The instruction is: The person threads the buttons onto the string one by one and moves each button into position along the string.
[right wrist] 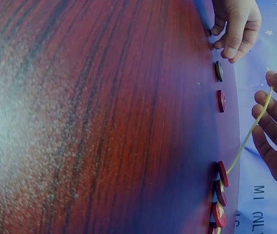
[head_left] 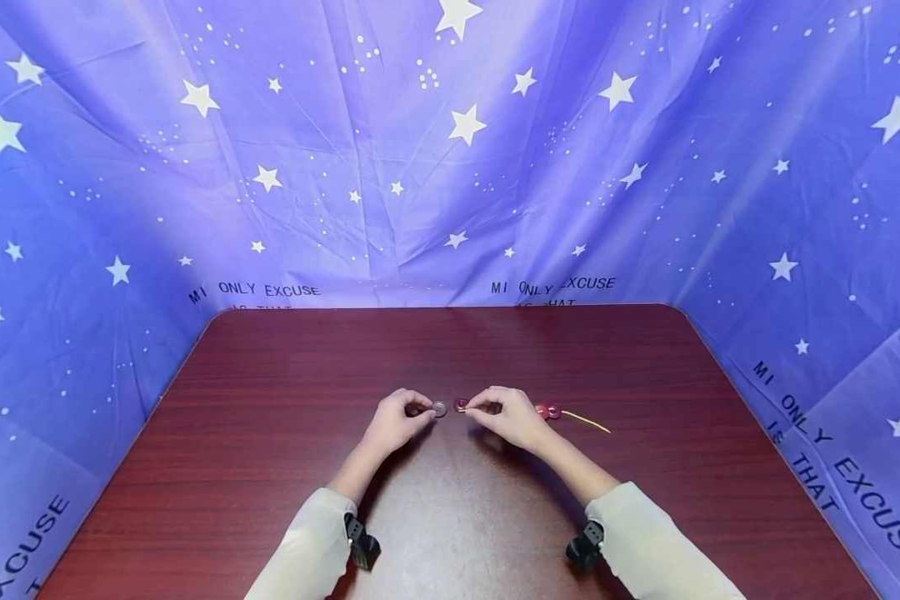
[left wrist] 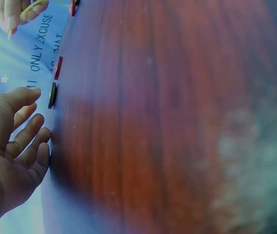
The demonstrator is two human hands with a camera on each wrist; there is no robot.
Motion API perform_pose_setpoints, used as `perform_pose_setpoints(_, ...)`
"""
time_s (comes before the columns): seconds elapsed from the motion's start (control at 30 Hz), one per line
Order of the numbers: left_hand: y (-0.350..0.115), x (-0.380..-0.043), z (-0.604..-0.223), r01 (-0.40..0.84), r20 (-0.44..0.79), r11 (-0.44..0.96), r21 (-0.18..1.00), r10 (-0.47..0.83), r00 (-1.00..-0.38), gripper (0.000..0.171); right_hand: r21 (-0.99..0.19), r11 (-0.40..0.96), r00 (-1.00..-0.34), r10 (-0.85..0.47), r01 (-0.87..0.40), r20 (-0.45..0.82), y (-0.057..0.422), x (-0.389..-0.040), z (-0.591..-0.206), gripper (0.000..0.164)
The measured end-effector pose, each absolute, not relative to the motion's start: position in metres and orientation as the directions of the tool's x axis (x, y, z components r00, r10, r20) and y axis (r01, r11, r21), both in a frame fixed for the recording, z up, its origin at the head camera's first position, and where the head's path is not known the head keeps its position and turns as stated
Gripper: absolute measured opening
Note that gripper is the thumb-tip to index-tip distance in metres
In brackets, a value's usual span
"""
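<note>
A grey-brown button point(head_left: 439, 409), dark in the wrist views, lies on the table right at the fingertips of my left hand point(head_left: 399, 419). In the left wrist view a small gap shows between the left thumb and this button point(left wrist: 52, 95), and the left fingers are loosely bent. Just right of it is a loose dark red button point(right wrist: 222, 101). My right hand point(head_left: 512, 417) pinches a yellow string point(right wrist: 248, 132) near one end, with the tip sticking out past the thumb. Several red buttons point(right wrist: 219, 215) are threaded on that string, low in the right wrist view.
Beyond the right hand, the string's other end point(head_left: 588, 421) trails across the dark red wooden table point(head_left: 435, 350). A purple-blue cloth point(head_left: 390, 150) with stars and lettering hangs behind and at both sides. Each wrist carries a small black camera point(head_left: 361, 542).
</note>
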State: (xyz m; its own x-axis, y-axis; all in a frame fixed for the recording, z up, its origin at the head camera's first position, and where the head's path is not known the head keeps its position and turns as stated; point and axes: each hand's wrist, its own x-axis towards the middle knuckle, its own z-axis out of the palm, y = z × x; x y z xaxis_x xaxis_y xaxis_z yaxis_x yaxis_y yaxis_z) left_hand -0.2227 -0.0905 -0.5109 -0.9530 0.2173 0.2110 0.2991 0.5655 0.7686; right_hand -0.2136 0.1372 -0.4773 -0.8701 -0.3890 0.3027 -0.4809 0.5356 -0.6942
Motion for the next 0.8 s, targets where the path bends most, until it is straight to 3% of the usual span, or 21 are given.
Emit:
perform_pose_setpoints(0.53,-0.082,-0.231,-0.501,0.364,0.181,0.688,0.628,0.326,-0.928,0.023,-0.684,0.540,-0.865,-0.395,-0.491,0.309,0.136,-0.213,-0.477,0.004)
perform_pose_setpoints(0.8,-0.077,-0.234,-0.500,0.359,0.162,0.700,0.617,0.334,-0.929,0.026,-0.682,0.541,-0.865,-0.394,-0.492,0.311,0.136,-0.214,-0.479,0.004)
